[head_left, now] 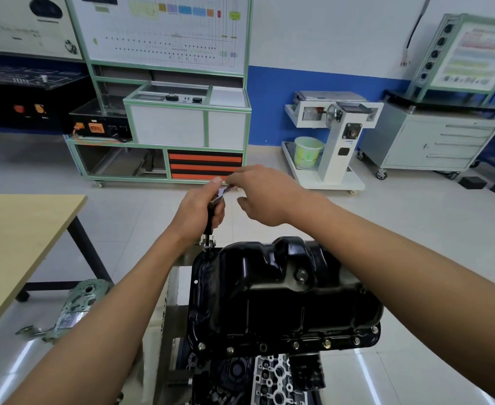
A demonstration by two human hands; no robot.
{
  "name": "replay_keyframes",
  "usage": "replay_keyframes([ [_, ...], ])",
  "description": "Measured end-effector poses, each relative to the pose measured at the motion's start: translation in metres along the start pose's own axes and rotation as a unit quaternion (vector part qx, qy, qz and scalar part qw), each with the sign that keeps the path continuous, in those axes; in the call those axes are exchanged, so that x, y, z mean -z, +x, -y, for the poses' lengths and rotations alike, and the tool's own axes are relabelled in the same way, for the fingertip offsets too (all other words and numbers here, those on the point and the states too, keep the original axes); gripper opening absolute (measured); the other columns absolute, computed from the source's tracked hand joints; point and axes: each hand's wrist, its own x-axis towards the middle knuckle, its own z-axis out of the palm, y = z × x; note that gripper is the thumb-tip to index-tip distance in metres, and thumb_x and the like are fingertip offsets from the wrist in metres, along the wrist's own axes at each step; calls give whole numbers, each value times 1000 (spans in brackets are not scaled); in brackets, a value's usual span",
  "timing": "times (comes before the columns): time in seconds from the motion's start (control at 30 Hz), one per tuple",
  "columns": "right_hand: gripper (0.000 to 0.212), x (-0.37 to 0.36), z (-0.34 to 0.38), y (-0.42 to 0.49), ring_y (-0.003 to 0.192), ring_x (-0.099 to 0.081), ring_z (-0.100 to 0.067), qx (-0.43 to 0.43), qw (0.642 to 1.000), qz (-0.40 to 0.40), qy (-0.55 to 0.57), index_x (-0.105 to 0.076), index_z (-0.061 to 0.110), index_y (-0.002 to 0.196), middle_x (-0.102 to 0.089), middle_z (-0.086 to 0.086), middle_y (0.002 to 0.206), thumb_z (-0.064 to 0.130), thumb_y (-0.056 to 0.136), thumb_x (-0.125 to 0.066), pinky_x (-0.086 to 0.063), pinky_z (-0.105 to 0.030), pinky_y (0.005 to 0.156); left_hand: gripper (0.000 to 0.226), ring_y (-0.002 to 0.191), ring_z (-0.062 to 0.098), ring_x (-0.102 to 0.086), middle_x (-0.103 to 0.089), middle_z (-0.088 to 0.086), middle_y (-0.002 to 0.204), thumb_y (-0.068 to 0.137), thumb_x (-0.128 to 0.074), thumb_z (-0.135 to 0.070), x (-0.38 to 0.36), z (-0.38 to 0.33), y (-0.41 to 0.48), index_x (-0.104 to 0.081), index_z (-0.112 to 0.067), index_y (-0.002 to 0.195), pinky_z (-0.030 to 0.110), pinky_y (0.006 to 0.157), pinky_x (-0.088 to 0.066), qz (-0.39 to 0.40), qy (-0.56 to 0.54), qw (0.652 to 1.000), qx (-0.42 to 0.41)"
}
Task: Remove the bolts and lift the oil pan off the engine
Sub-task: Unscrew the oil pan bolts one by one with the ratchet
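Note:
A glossy black oil pan [275, 296] sits upside down on the engine [269, 378] low in the middle of the head view. Several bolts [296, 344] line its near flange. At the pan's far left corner a socket tool [209, 226] stands upright on a bolt. My left hand [199, 211] grips the tool's black shaft. My right hand [265, 194] holds the silver ratchet handle at the tool's top, fingers curled over it. The tool's head is mostly hidden by both hands.
A wooden table [15, 244] stands at the left. A metal engine cover [74, 311] lies on the floor beside it. Behind stand a green-framed training bench [164, 118], a white engine stand [328, 141] and a grey drawer cabinet [433, 141].

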Motion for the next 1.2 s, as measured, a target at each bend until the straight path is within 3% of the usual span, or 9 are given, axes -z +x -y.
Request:
replay_keyframes([
  [0.1, 13, 11, 3, -5, 101, -57, -31, -39, 999, 23, -12, -56, 19, 91, -53, -3, 91, 30, 95, -52, -42, -34, 69, 62, 48, 16, -45, -49, 2, 48, 88, -42, -63, -4, 0, 3, -52, -23, 42, 27, 52, -37, -55, -6, 998, 0],
  [0.17, 26, 18, 10, -10, 85, -58, -28, -44, 998, 37, -2, -48, 21, 71, -48, 1, 72, 34, 92, -57, -36, -31, 59, 62, 49, 17, -47, -52, 3, 49, 85, -44, -68, -5, 0, 5, -54, -24, 43, 32, 55, -37, -77, 1, 997, 0],
  [0.43, 28, 17, 43, -21, 50, -60, -12, -17, 980, 122, 156, -52, 20, 71, -60, 4, 41, 34, 87, -68, -45, -26, 57, 49, 60, 20, -46, -51, 4, 57, 85, -51, -59, -9, 5, 5, -54, -25, 49, 31, 59, -37, -141, -37, 989, -19],
  [0.53, 15, 22, 31, -19, 51, -62, -8, -21, 979, 143, 144, -67, 15, 90, -68, 3, 53, 30, 88, -71, -47, -23, 59, 51, 48, 18, -46, -54, 3, 49, 88, -49, -51, -4, 3, 2, -58, -19, 49, 24, 46, -36, -107, -11, 994, -25],
  [0.67, 29, 24, 13, -11, 84, -69, -23, -35, 993, 106, -46, -69, 18, 116, -72, -5, 100, 12, 87, -67, -57, -35, 77, 60, 51, 27, -49, -60, 17, 56, 89, -48, -43, 5, -2, -2, -59, 7, 58, 29, 48, -39, 3, 18, 999, -42],
  [0.8, 35, 16, 9, -2, 88, -55, -30, -31, 994, -8, -109, -67, 22, 119, -61, -8, 115, 6, 90, -57, -41, -34, 70, 58, 60, 27, -56, -64, 20, 58, 92, -48, -41, -1, -2, -6, -64, 3, 57, 28, 60, -45, 92, 32, 995, -33],
  [0.97, 33, 1, 10, 2, 119, -55, -29, 49, 996, -46, -65, -68, 18, 113, -56, 0, 138, 2, 88, -53, -46, -33, 82, 44, 45, 18, -42, -45, 9, 47, 87, -50, -33, -10, -3, -8, -51, -9, 50, 22, 49, -37, 123, 18, 992, -8],
  [1.1, 34, 0, 1, -3, 116, -54, -28, 16, 998, -29, -54, -61, 24, 122, -59, 1, 124, 11, 92, -53, -51, -40, 86, 48, 45, 15, -35, -41, 3, 49, 89, -45, -46, -9, -2, -6, -44, -13, 55, 22, 45, -30, 38, -18, 999, -1],
  [1.2, 24, 7, 2, -10, 107, -57, -30, -31, 999, -2, -31, -65, 20, 112, -58, -4, 101, 31, 92, -57, -48, -37, 76, 56, 47, 16, -39, -47, 2, 50, 87, -44, -61, -6, -1, 0, -51, -20, 48, 28, 49, -30, -42, -40, 998, 33],
])
